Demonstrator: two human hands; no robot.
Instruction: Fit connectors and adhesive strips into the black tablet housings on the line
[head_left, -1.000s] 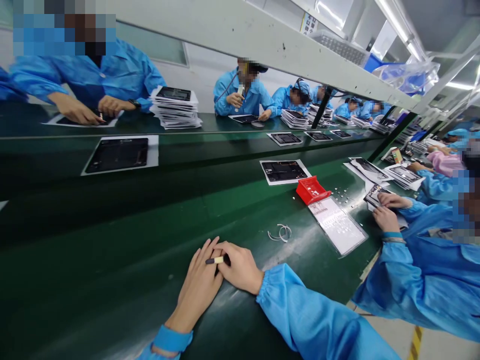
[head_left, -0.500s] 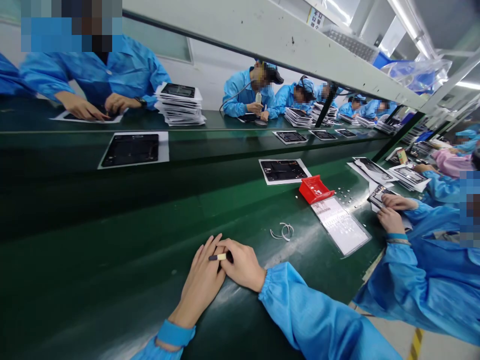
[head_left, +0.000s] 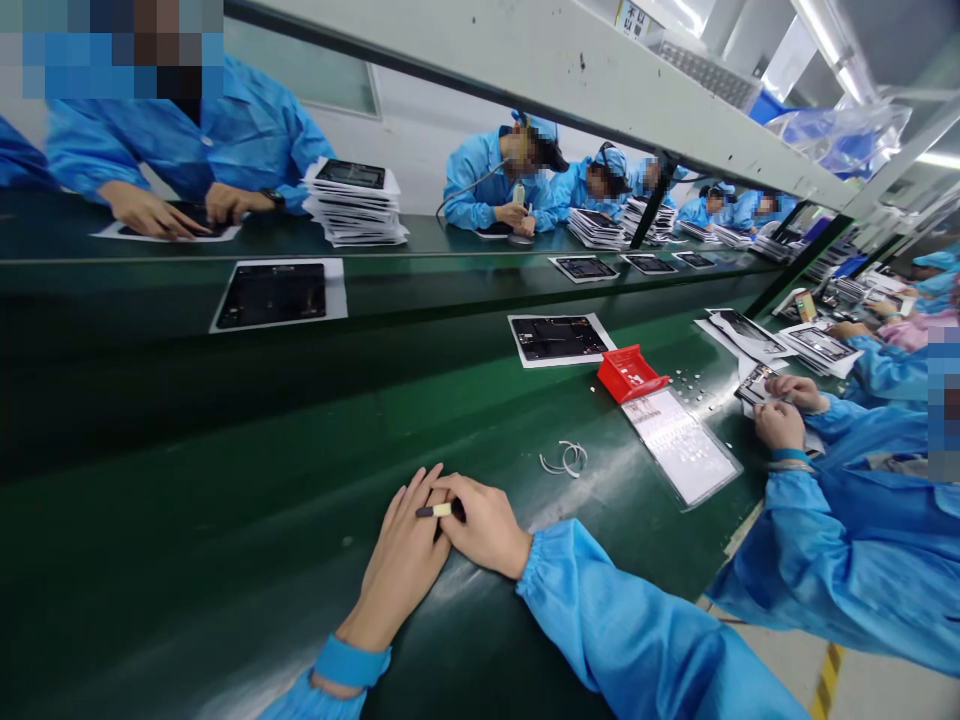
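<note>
My left hand [head_left: 405,545] lies flat on the green bench, palm down, fingers stretched out. My right hand [head_left: 484,522] rests against its thumb side, fingers curled round a small pen-like stick [head_left: 441,510] with a cream body and a dark end. The stick's end points left across the back of my left hand, and its other end is hidden in my right hand. To the right of my hands lie curled white strips [head_left: 566,459] on the bench.
A red parts bin [head_left: 630,375], small white pieces [head_left: 691,386] and a sleeved sheet [head_left: 681,447] lie to the right. Beyond are black device panels on white paper [head_left: 559,338] [head_left: 276,294]. A co-worker's hands [head_left: 786,412] work at right; a paper stack [head_left: 356,205] stands opposite.
The far-left panel on paper has slid slightly right, and the panel near the red bin slightly left. My hands and the stick have stayed in place.
</note>
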